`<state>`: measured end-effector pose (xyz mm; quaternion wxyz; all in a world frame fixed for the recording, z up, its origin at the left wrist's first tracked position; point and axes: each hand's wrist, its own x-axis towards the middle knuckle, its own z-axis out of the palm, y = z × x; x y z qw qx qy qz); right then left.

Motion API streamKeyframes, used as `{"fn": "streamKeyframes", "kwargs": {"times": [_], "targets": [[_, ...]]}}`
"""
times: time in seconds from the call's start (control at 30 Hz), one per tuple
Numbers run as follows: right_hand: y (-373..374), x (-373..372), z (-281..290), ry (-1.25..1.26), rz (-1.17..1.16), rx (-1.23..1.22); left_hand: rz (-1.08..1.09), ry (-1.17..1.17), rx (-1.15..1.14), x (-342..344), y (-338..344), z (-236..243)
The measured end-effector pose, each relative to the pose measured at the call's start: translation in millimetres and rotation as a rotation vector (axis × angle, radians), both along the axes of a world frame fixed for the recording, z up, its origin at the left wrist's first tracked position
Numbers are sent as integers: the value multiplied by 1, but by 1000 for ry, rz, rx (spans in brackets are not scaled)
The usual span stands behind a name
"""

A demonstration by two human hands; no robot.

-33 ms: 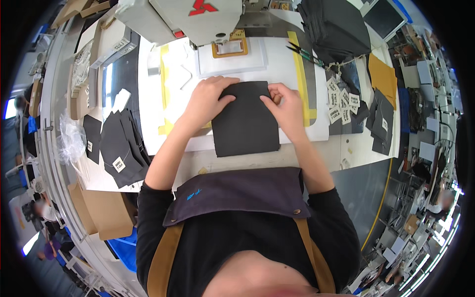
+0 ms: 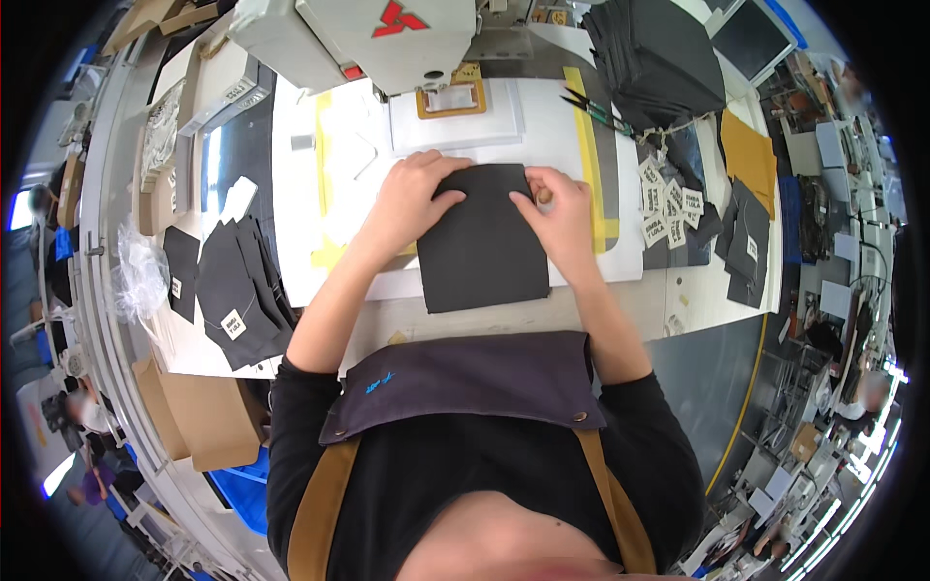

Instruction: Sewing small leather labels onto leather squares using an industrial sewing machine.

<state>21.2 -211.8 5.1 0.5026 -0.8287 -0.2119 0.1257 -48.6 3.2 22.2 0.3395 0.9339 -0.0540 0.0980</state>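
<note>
A flat black fabric panel [image 2: 484, 247] lies across the near edge of the white work surface [image 2: 339, 261], narrower at its far end. My left hand [image 2: 409, 201] grips its far left corner, thumb on top and fingers along the far edge. On the far right side, my right hand [image 2: 562, 213] holds the panel with its thumb on top and the other fingers curled. Beyond the panel sits the sewing machine head [image 2: 387, 44]. Under it, a tan clamp frame [image 2: 424, 103] rests on a clear plastic sheet [image 2: 506, 124].
Black cut pieces with white labels [image 2: 231, 281] lie at the left, near a cardboard box [image 2: 208, 412]. To the right are loose white labels [image 2: 670, 201], green-handled scissors [image 2: 603, 114], stacked black fabric [image 2: 654, 58] and a mustard piece [image 2: 748, 155]. Yellow tape [image 2: 587, 145] marks the surface.
The whole view has shifted slightly. The panel appears a touch nearer to me, with both hands keeping their hold on it.
</note>
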Motion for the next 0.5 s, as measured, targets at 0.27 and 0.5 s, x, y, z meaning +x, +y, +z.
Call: {"fn": "streamKeyframes", "kwargs": {"times": [0.27,0.5], "targets": [[-2,-7,0,-380,-36,-162,42,-46,4,13,-9,-9],[1,-6,1,-386,-49,-135,84,-96,13,6,-12,-14]]}}
